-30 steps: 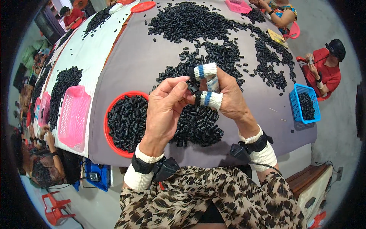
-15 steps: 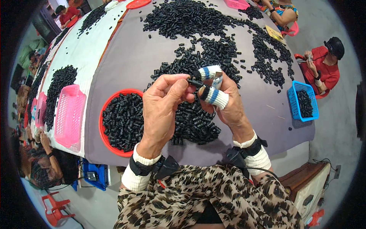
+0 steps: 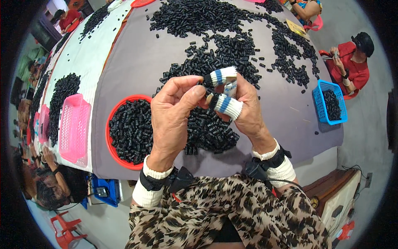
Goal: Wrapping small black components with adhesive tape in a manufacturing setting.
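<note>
My left hand (image 3: 169,118) is closed, its thumb and fingertips pinching a small black plastic part (image 3: 202,84), mostly hidden by the fingers. My right hand (image 3: 248,106) meets it from the right, thumb and finger closed in white-and-blue knitted finger sleeves with dark ends. A small silvery strip (image 3: 230,88) shows between those two sleeved fingers; its kind is unclear. Beneath the hands lies a heap of short black cylindrical parts (image 3: 213,135). Left of it, a round red tray (image 3: 109,137) is full of similar parts.
More black parts (image 3: 199,16) spread over the grey tabletop (image 3: 128,62). A pink basket (image 3: 74,128) stands at left, a blue basket (image 3: 319,110) with parts at right. A person in red (image 3: 354,68) sits beyond it; others work around the tables. A red stool (image 3: 66,228) is on the floor.
Both hands have shifted slightly left. The black part stuck out visibly between the hands before; now the fingertips are closer together and cover most of it.
</note>
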`<state>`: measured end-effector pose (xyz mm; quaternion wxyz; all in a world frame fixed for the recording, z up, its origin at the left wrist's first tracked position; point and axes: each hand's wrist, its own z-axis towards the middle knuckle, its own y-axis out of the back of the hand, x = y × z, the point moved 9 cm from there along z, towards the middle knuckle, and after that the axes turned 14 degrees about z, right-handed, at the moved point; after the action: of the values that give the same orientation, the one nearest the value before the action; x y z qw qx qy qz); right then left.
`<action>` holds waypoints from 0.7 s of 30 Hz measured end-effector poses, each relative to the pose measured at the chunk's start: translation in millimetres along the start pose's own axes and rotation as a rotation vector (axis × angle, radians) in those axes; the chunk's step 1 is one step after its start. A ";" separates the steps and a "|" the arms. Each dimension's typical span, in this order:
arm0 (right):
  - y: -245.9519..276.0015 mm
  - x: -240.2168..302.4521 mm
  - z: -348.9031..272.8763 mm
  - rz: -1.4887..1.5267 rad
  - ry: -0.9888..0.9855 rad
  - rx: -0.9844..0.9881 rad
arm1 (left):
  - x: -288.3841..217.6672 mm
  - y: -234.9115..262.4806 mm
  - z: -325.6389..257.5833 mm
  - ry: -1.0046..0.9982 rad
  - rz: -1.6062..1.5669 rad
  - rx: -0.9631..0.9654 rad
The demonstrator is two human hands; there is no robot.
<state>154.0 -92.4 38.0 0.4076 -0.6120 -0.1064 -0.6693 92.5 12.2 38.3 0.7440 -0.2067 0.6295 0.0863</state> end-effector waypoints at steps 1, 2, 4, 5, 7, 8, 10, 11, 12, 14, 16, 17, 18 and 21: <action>-0.1 -0.1 0.8 0.002 -0.001 -0.004 | -0.1 0.9 0.0 -0.001 -0.001 -0.004; -1.2 0.2 1.7 -0.005 0.005 0.003 | -0.2 1.7 0.2 -0.001 -0.002 -0.007; -2.0 0.6 2.4 -0.010 0.010 0.006 | -0.1 2.7 1.0 0.000 -0.004 -0.011; -2.7 0.1 2.9 0.020 0.002 0.013 | -0.3 3.6 1.4 -0.002 -0.007 -0.016; -2.2 -0.7 2.5 0.047 -0.007 0.015 | 1.3 3.3 2.0 0.001 0.003 -0.014; -1.5 -0.7 2.3 0.057 -0.007 0.010 | 1.9 3.0 2.4 0.001 0.013 -0.014; -1.7 -1.2 2.3 0.071 -0.008 0.009 | 3.4 2.9 1.5 0.004 -0.021 -0.012; -1.8 -3.7 2.2 0.092 -0.033 0.006 | 3.7 2.7 1.2 0.006 -0.057 -0.010; -1.4 -6.1 1.9 0.113 -0.059 0.001 | 3.9 2.0 1.6 0.006 -0.058 -0.011; -0.7 -7.8 2.5 0.116 -0.043 -0.011 | 3.5 -0.3 2.6 0.005 -0.121 -0.002; 0.1 -7.8 3.2 0.120 -0.027 -0.023 | 4.7 0.6 3.3 0.007 -0.123 -0.002; -0.2 -7.9 3.2 0.112 -0.037 -0.019 | 5.4 0.9 3.5 0.009 -0.125 -0.001; -0.2 -7.9 3.2 0.102 -0.046 -0.018 | 5.4 1.0 3.7 0.009 -0.126 0.000; 1.1 -9.8 4.1 0.087 -0.048 -0.032 | 5.6 0.9 3.6 0.020 -0.122 0.000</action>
<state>156.9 -86.4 29.7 0.4236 -0.6384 -0.0787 -0.6378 96.5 13.7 33.1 0.7417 -0.2454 0.6230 0.0388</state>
